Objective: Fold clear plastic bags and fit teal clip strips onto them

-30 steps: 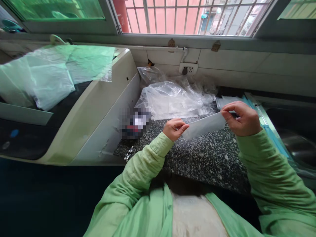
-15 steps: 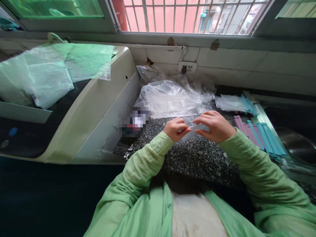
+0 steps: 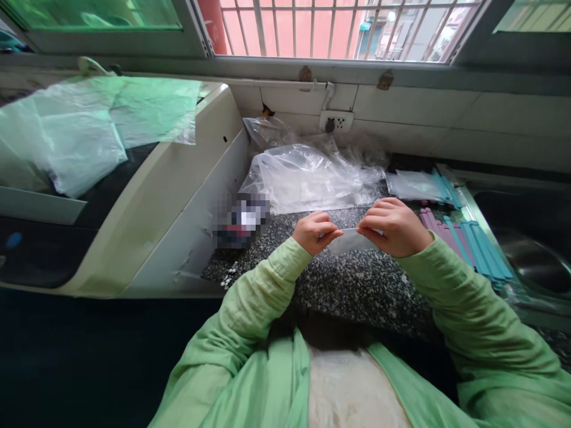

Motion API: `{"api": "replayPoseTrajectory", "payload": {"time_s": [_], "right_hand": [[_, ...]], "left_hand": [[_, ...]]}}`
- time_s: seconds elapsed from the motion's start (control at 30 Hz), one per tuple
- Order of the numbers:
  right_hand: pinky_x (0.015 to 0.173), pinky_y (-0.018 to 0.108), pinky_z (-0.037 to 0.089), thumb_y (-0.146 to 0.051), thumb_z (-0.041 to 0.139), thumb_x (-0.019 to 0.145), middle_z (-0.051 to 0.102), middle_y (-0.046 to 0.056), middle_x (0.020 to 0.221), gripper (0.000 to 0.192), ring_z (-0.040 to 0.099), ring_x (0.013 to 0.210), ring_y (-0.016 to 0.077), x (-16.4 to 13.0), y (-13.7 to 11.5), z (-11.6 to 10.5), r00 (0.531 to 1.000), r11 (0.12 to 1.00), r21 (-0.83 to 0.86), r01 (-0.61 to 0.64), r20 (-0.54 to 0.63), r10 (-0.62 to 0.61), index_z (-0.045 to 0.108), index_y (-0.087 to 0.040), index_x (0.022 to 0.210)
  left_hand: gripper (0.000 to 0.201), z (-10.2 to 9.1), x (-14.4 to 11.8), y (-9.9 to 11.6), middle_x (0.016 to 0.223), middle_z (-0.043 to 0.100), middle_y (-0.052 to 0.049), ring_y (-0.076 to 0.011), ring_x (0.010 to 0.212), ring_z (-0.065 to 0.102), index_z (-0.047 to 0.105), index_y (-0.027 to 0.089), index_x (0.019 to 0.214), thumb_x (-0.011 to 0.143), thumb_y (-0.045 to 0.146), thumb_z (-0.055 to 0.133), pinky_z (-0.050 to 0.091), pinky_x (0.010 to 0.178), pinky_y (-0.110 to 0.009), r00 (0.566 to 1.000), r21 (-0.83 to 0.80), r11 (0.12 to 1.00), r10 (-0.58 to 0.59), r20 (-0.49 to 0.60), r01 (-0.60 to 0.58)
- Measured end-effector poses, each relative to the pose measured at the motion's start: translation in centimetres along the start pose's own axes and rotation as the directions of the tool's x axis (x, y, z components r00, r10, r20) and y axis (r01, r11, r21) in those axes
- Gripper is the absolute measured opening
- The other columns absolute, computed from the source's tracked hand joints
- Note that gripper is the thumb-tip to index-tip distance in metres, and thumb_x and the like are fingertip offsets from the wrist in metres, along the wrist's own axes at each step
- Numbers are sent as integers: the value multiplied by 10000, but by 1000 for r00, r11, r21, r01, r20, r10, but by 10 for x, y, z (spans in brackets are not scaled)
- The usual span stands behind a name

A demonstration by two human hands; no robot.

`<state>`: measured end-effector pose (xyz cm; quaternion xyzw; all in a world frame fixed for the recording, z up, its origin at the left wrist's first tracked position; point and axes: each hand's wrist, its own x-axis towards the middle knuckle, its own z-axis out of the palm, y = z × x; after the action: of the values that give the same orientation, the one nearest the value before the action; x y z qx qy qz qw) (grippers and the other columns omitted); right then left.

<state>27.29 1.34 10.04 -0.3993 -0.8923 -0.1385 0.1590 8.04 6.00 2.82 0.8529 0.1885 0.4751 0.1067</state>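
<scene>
Above the speckled countertop (image 3: 357, 291), a small clear plastic bag (image 3: 350, 241) is stretched between my two hands. My left hand (image 3: 316, 232) pinches its upper left edge between thumb and fingers. At the upper right edge, the thumb and fingertips of my right hand (image 3: 395, 226) are closed on the same bag. Its top edge runs straight from one hand to the other, and the body hangs below, partly behind my fingers. Right of my right hand lie teal strips (image 3: 484, 249) and purple strips (image 3: 439, 229) in rows.
Large crumpled clear plastic bags (image 3: 307, 178) lie by the wall. A stack of small clear bags (image 3: 414, 185) sits behind the strips, near a metal sink (image 3: 535, 255). At left stands a bulky cream appliance (image 3: 178, 172) with plastic sheets on top. A pixelated dark item (image 3: 241, 220) is beside it.
My right fingers, parted before, have closed on the bag's edge. The bag's top edge is now pulled straight, and my hands are slightly further apart.
</scene>
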Motion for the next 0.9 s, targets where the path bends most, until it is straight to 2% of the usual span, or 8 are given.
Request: {"api": "replayPoseTrajectory", "payload": {"time_s": [0.33, 0.43, 0.53, 0.67, 0.73, 0.9], "right_hand": [[716, 293, 341, -254, 443, 823, 598, -1, 596, 265, 483, 628, 134, -3, -11, -5, 1000, 991, -130, 2, -5, -2, 612, -210, 624], [710, 299, 331, -247, 436, 825, 587, 3, 584, 276, 469, 624, 135, -1, -15, -4, 1000, 986, -168, 2, -6, -3, 604, -211, 609], [709, 300, 325, -229, 442, 815, 573, 4, 571, 270, 454, 618, 134, 0, -19, -2, 1000, 980, -199, 12, -11, -15, 599, -208, 596], [706, 297, 320, -208, 444, 806, 563, 6, 563, 270, 442, 612, 132, 2, -21, -1, 999, 977, -209, 33, -15, -37, 593, -202, 581], [706, 295, 319, -208, 441, 809, 562, 5, 563, 274, 440, 612, 132, 1, -21, 0, 999, 978, -204, 36, -20, -41, 597, -201, 584], [704, 292, 314, -220, 433, 819, 557, 0, 549, 297, 440, 604, 127, 1, -20, 1, 998, 981, -192, 34, -40, -42, 595, -201, 570]], "left_hand": [[309, 2, -1, 1, 567, 520, -15, -97, 563, 446, 605, 152, 604, 822, 342, 496, 379, 547, -225, 1000, 23, 1000, 9, -7, -9], [297, 3, -1, 1, 646, 556, -28, -114, 624, 488, 630, 161, 708, 784, 428, 527, 418, 596, -250, 999, 50, 998, -36, -14, 36], [365, 4, -1, 2, 725, 576, -47, -138, 699, 513, 638, 157, 834, 724, 498, 573, 446, 651, -285, 998, 44, 999, -25, -50, 27], [249, 6, 0, 4, 650, 548, -31, -114, 645, 476, 637, 153, 708, 789, 367, 540, 429, 625, -259, 999, -21, 1000, -7, -31, 6], [257, 7, 1, 5, 619, 535, -22, -107, 623, 458, 626, 157, 658, 813, 326, 510, 417, 608, -249, 1000, -40, 999, -17, -9, 16], [232, 7, 0, 6, 612, 537, -21, -107, 621, 447, 623, 154, 666, 811, 301, 518, 408, 596, -243, 1000, -38, 999, 4, -21, -4]]}}
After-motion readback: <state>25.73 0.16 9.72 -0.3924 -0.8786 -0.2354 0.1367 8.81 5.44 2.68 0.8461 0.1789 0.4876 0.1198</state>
